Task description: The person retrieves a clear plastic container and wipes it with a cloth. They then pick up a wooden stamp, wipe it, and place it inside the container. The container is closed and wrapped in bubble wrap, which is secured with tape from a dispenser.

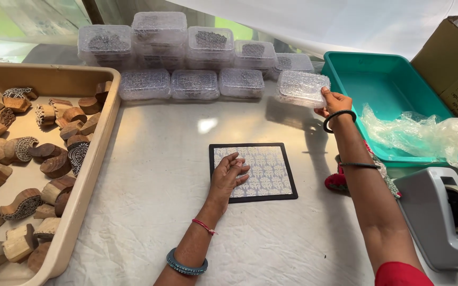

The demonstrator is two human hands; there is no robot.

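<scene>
Right hand grips clear box by its edge, raised above the worktop.
Left hand flat, released, on mat. I'd judge the box light, thin, crushable: hold rims.

Just a worktable under a wrinkly white cloth, with soft daylight glare near the middle. White plastic sheeting draped overhead at the back, blurry green showing through a clear gap top left
</scene>
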